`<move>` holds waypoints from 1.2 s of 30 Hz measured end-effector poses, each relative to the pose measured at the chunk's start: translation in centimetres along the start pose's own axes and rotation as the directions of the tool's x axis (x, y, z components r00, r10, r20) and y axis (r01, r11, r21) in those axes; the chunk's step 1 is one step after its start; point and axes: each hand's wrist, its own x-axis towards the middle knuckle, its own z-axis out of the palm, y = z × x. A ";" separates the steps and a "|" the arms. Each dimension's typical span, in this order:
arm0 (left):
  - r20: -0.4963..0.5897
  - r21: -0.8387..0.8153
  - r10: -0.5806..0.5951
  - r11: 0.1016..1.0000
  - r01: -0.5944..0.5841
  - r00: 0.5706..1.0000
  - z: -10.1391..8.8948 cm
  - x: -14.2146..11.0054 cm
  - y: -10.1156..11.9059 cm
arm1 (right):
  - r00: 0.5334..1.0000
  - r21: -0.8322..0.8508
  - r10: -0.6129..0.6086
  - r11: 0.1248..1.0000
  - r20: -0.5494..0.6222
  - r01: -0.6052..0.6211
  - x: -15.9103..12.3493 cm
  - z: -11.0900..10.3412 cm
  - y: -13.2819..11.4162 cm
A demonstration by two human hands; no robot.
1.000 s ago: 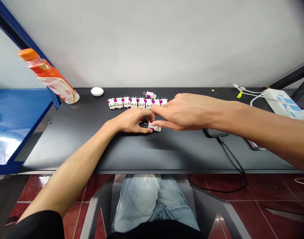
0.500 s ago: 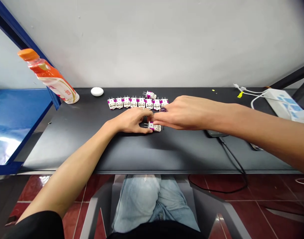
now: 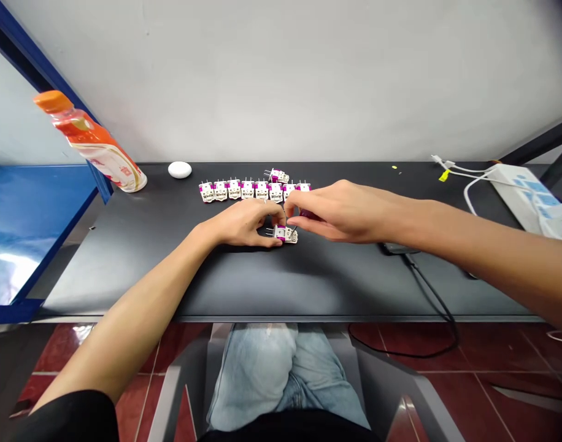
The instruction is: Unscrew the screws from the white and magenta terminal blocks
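Observation:
My left hand (image 3: 248, 222) pinches a white-and-purple plug part (image 3: 285, 234) between thumb and fingers on the dark table, its metal pins pointing left. My right hand (image 3: 329, 212) is closed around a screwdriver (image 3: 310, 215) with a dark purple handle, mostly hidden in the fingers. Its thin shaft slants down to the right end of the plug part; whether the tip sits in a screw is too small to tell. Beyond the hands stands a row of several similar plug parts (image 3: 248, 189), pins facing the wall. One more plug part (image 3: 277, 176) lies sideways behind the row.
An orange-capped bottle (image 3: 101, 150) and a white oval object (image 3: 180, 170) stand at the back left of the black table (image 3: 244, 282). A dark device (image 3: 400, 248) with a black cable lies partly under my right forearm. White cables and a white box (image 3: 520, 190) are at the right.
My right hand has turned and its fingers have shifted on the screwdriver, whose shaft now shows over the plug part. My left hand has stayed in place.

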 end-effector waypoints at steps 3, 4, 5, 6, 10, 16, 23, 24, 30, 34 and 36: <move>0.007 -0.007 -0.006 1.000 0.006 1.000 0.0 0.0 0.0 | 1.000 0.017 0.013 1.000 -0.001 -0.013 -0.1 0.1 0.0; 0.009 -0.013 -0.008 1.000 0.008 1.000 0.0 0.0 0.0 | 1.000 0.028 0.021 0.999 0.006 -0.021 -0.1 0.0 0.0; 0.012 -0.019 -0.009 1.000 0.009 1.000 0.0 0.0 0.0 | 0.999 0.042 0.031 0.999 0.015 -0.032 -0.2 -0.1 -0.1; 0.014 -0.023 -0.009 1.000 0.010 1.000 0.0 0.0 0.0 | 0.999 0.057 0.044 0.997 0.029 -0.045 -0.2 -0.2 -0.3; 0.017 -0.037 -0.008 0.999 0.009 1.000 0.0 0.0 0.1 | 0.994 0.097 0.081 0.991 0.071 -0.088 -0.1 -0.9 -1.1; 0.029 -0.027 -0.030 0.999 0.031 0.999 -0.2 0.0 0.3 | 0.980 -0.281 0.129 0.956 0.150 -0.083 0.4 -2.3 -2.3; 0.011 -0.026 -0.016 1.000 0.017 1.000 -0.1 0.0 0.2 | 0.994 -0.198 -0.001 0.980 0.105 0.022 0.2 -2.5 -1.8; 0.009 -0.021 -0.017 1.000 0.017 1.000 -0.1 0.0 0.1 | 0.994 -0.226 0.026 0.974 0.104 -0.002 0.1 -2.4 -1.7; -0.005 -0.029 -0.011 1.000 0.011 1.000 0.0 0.0 0.0 | 0.992 -0.138 -0.108 0.984 0.061 0.116 0.4 -2.3 -1.6; 0.011 -0.019 -0.027 0.999 0.027 1.000 0.0 0.0 0.1 | 0.995 -0.205 -0.025 0.978 0.100 0.045 0.5 -2.3 -1.3; 0.016 -0.015 -0.031 0.999 0.031 0.999 0.0 0.0 0.1 | 0.990 -0.208 -0.056 0.975 0.127 0.082 0.4 -2.3 -1.1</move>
